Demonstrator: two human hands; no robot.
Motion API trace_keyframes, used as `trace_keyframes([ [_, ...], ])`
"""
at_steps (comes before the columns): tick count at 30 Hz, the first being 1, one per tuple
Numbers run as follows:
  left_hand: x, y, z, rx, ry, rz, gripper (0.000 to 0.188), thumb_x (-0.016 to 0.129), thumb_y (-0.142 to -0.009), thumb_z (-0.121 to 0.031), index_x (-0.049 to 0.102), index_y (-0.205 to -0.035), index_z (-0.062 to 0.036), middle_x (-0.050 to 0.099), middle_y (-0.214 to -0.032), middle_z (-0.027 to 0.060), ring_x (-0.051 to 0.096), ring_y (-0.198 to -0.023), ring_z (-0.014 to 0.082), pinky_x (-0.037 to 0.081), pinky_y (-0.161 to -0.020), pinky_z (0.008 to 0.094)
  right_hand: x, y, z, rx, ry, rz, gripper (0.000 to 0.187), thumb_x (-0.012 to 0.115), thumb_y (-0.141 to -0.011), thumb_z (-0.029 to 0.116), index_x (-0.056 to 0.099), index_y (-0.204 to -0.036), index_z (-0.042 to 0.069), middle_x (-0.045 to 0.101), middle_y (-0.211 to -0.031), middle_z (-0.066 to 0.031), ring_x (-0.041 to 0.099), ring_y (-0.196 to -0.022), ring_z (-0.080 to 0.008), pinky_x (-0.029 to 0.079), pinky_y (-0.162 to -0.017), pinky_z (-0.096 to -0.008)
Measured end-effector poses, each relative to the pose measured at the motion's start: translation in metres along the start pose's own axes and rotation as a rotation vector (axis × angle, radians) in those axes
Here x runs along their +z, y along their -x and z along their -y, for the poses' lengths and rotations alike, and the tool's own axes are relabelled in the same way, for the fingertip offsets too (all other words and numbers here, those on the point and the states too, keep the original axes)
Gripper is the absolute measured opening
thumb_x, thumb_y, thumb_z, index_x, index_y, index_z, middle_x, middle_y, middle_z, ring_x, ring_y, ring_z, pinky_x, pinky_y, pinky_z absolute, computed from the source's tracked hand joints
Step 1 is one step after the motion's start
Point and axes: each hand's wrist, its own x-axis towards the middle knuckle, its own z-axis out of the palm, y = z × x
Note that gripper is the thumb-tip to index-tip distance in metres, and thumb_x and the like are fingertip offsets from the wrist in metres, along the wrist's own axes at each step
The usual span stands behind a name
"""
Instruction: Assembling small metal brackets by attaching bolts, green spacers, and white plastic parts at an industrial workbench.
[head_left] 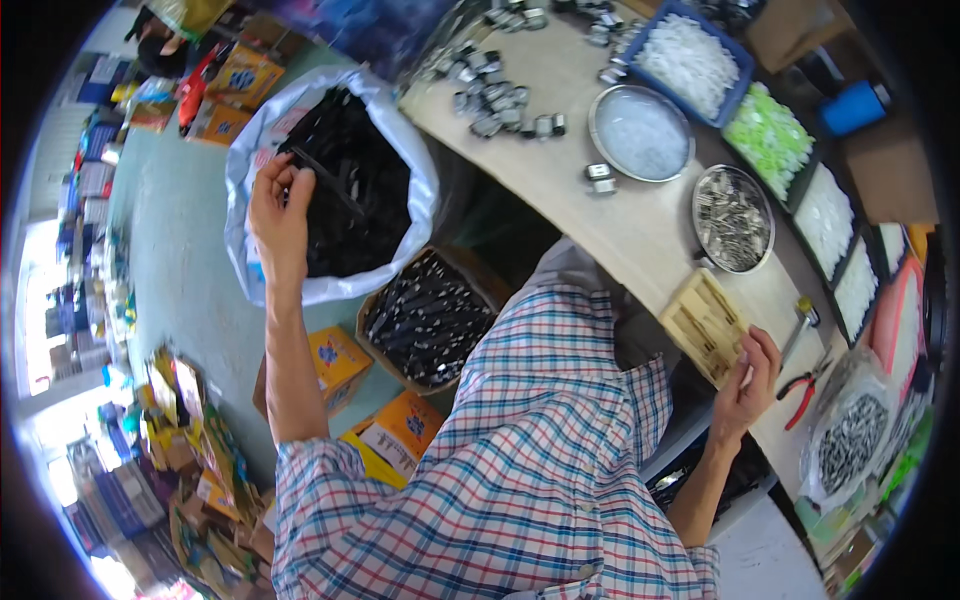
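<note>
My left hand (278,215) reaches over an open white sack (262,130) filled with thin black strips and pinches one long black strip (325,180) at its end. My right hand (752,382) rests on the workbench edge, fingers against a small wooden jig block (703,322). Whether the right hand truly grips the block is unclear. My checked shirt fills the lower middle of the view.
A cardboard box (430,318) of black parts stands beside the sack, with yellow boxes (335,362) on the floor. On the bench (640,225) sit two round metal trays, bins of white and green pieces, small metal parts, a hammer and red pliers (805,388).
</note>
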Motion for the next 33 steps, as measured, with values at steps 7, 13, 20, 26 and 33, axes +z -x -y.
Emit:
trace_keyframes([
  [7, 0.183, 0.119, -0.174, 0.46, 0.344, 0.586, 0.061, 0.087, -0.072, -0.011, 0.059, -0.125, -0.0008, 0.064, -0.11, 0.0142, 0.066, -0.093, 0.0257, 0.055, -0.082, 0.0347, 0.032, 0.002, 0.044, -0.032, -0.5, -0.089, 0.039, 0.057, -0.093, -0.005, 0.053, -0.131, -0.003, 0.061, -0.124, -0.0181, 0.061, -0.114, -0.0284, 0.045, -0.103, -0.0378],
  [13, 0.306, 0.2, -0.228, 0.732, 0.685, 0.963, 0.051, 0.079, -0.08, -0.015, 0.056, -0.122, 0.0012, 0.061, -0.096, 0.0136, 0.061, -0.09, 0.0298, 0.051, -0.076, 0.0381, 0.018, 0.037, 0.027, 0.53, -0.81, -0.462, 0.036, 0.053, -0.101, 0.004, 0.044, -0.136, -0.001, 0.058, -0.125, -0.0135, 0.062, -0.108, -0.019, 0.05, -0.097, -0.0333],
  [20, 0.39, 0.235, -0.23, 0.888, 0.668, 1.028, 0.049, 0.076, -0.083, -0.019, 0.055, -0.124, -0.0002, 0.063, -0.096, 0.0143, 0.062, -0.092, 0.0314, 0.053, -0.075, 0.0398, 0.003, 0.031, -0.012, 0.765, -1.017, -0.609, 0.035, 0.05, -0.105, 0.012, 0.047, -0.138, 0.001, 0.064, -0.108, -0.0099, 0.064, -0.088, -0.0135, 0.056, -0.081, -0.0281],
  [26, 0.4, 0.233, -0.225, 0.989, 0.612, 1.099, 0.054, 0.073, -0.086, -0.014, 0.051, -0.133, -0.0007, 0.061, -0.115, 0.0174, 0.06, -0.108, 0.0354, 0.053, -0.085, 0.0412, 0.001, 0.036, -0.037, 0.89, -0.984, -0.416, 0.026, 0.045, -0.108, 0.016, 0.051, -0.127, 0.0, 0.065, -0.094, -0.007, 0.064, -0.076, -0.011, 0.055, -0.07, -0.0241],
  [33, 0.384, 0.228, -0.234, 0.993, 0.59, 0.931, 0.041, 0.069, -0.086, -0.005, 0.055, -0.124, -0.0001, 0.059, -0.118, 0.0173, 0.059, -0.107, 0.0381, 0.052, -0.087, 0.0424, 0.008, 0.032, -0.036, 0.884, -0.95, -0.425, 0.026, 0.043, -0.108, 0.016, 0.052, -0.126, -0.001, 0.064, -0.091, -0.0073, 0.063, -0.073, -0.0111, 0.054, -0.067, -0.0241],
])
